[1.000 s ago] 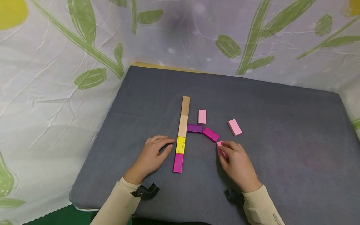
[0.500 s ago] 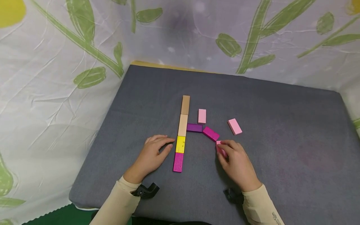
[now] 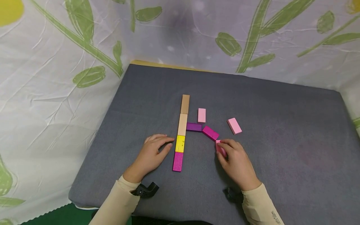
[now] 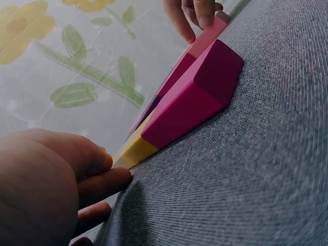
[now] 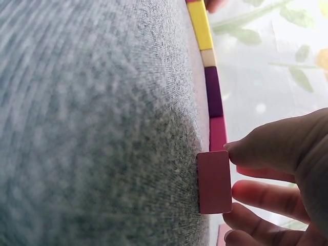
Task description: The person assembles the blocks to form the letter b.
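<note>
My right hand point(image 3: 238, 164) pinches a pink block point(image 5: 215, 182) between thumb and fingers, low on the cloth. Its far end meets the lower corner of a slanted magenta block point(image 3: 210, 133). A purple block point(image 3: 194, 127) links that one to a straight column: a brown block point(image 3: 185, 104), a beige block point(image 3: 182, 124), a yellow block point(image 3: 180, 143) and another magenta block point(image 3: 177, 161) nearest me. My left hand point(image 3: 150, 156) rests on the cloth left of the column, fingers loosely extended, fingertips close to the yellow block. Whether they touch it I cannot tell.
Two loose pink blocks lie farther off: one pink block point(image 3: 201, 115) above the purple block, another pink block point(image 3: 234, 126) tilted to the right. Grey cloth covers the table point(image 3: 281, 125). A leaf-patterned sheet point(image 3: 180, 37) hangs behind and at the sides.
The view has shifted very slightly. Both hands and all the blocks keep their places relative to one another.
</note>
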The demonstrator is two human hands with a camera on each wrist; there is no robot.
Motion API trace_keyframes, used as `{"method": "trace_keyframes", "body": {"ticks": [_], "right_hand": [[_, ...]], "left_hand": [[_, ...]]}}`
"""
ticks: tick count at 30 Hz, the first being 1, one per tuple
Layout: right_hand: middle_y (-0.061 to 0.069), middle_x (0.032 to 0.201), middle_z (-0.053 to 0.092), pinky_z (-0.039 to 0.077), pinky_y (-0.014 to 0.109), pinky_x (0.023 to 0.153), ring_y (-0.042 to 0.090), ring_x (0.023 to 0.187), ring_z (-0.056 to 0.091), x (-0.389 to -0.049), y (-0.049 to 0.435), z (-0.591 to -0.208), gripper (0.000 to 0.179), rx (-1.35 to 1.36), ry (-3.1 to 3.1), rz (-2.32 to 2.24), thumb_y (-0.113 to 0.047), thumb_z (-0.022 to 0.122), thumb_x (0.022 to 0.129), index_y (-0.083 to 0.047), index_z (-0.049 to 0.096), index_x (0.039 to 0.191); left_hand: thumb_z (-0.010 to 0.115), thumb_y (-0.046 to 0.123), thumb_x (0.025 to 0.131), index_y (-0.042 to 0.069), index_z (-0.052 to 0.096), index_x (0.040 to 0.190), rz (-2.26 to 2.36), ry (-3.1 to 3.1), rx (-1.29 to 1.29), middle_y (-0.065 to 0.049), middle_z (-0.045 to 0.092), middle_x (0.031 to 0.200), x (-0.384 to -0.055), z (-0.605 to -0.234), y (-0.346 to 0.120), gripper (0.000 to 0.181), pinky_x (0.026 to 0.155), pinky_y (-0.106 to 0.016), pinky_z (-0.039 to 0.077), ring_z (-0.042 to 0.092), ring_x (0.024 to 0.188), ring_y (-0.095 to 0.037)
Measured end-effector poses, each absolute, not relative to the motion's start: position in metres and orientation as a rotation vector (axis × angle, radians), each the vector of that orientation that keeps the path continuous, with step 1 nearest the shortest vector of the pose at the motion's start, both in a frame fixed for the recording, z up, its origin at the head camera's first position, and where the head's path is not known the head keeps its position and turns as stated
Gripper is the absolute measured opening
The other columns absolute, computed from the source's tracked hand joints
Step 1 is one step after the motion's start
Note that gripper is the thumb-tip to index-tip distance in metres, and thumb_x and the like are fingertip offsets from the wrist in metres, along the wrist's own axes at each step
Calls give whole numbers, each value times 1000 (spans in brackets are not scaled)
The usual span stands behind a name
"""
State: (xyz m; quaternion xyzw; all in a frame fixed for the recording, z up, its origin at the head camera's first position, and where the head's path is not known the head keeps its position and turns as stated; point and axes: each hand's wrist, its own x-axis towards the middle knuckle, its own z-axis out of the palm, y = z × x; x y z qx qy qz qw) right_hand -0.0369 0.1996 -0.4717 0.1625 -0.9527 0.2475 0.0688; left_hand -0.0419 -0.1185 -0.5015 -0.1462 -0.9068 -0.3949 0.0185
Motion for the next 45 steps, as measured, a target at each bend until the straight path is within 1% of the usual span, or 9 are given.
{"method": "trace_keyframes", "body": {"ticks": [11,17,22,28,37,45], "right_hand": [[15,120,71,59,53,91,34,107,67,-36,199,-470,34,455,-2896,742,-12,84,87,1,77,118],[14,117,72,61,54,85,34,103,70,-37,205,-464,32,424,-2848,713,-15,82,87,0,78,116],[14,118,72,59,58,85,35,106,70,-49,216,-457,28,410,-2835,698,-13,78,90,0,77,115],[20,120,70,58,61,86,40,107,68,-66,229,-451,30,359,-2879,658,-14,77,93,1,76,118],[23,120,68,56,64,85,43,107,67,-89,241,-455,32,318,-2913,643,-14,75,92,2,75,120],[25,123,66,53,64,94,44,111,65,-102,241,-460,35,234,-2999,657,-17,76,93,2,73,122]], "left_hand": [[65,24,105,12,76,127,-1219,-2839,-436,-7,76,126,-43,-501,-119,27,114,-55,37,61,130,-28],[66,24,105,13,77,127,-1222,-2836,-442,-6,76,124,-43,-501,-119,27,114,-55,37,61,130,-27],[66,23,105,13,77,127,-1223,-2826,-444,-5,76,124,-43,-502,-120,26,113,-55,37,61,129,-27],[67,23,105,13,77,126,-1230,-2833,-439,-4,77,123,-43,-502,-120,26,114,-54,37,61,129,-27],[67,23,105,13,77,127,-1230,-2846,-414,-5,76,125,-42,-501,-119,26,114,-55,37,61,130,-27],[67,23,105,14,76,128,-1242,-2836,-421,-5,75,126,-43,-503,-120,26,114,-54,38,60,131,-26]]}}
